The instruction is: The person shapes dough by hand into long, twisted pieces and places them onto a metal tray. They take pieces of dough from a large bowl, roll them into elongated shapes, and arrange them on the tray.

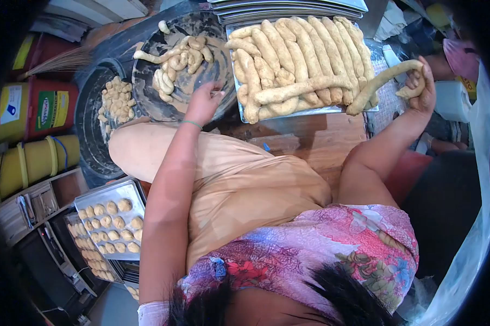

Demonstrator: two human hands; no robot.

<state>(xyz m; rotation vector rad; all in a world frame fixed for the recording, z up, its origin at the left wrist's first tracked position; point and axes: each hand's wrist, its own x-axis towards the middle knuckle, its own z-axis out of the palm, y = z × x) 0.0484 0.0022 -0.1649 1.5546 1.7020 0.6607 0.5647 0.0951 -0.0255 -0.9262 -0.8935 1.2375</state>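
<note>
My right hand (423, 87) is raised at the right and grips the end of a long dough rope (378, 82), which slopes down to the edge of a rectangular metal tray (296, 115). Several thick dough logs (302, 51) lie side by side on that tray. My left hand (201, 103), with a green band at the wrist, rests with its fingers on the near rim of a dark round pan (147, 89). I see nothing held in it. Short twisted dough pieces (177, 60) lie in the pan just beyond the fingers.
A second round pan (90, 136) at the left holds small dough lumps (117, 100). Baking trays (87, 201) with rows of dough balls (112, 217) stand at lower left. Metal trays (288, 8) are stacked at the top. Yellow containers (27, 163) line the left. Another person's sleeve (462, 57) shows at the right.
</note>
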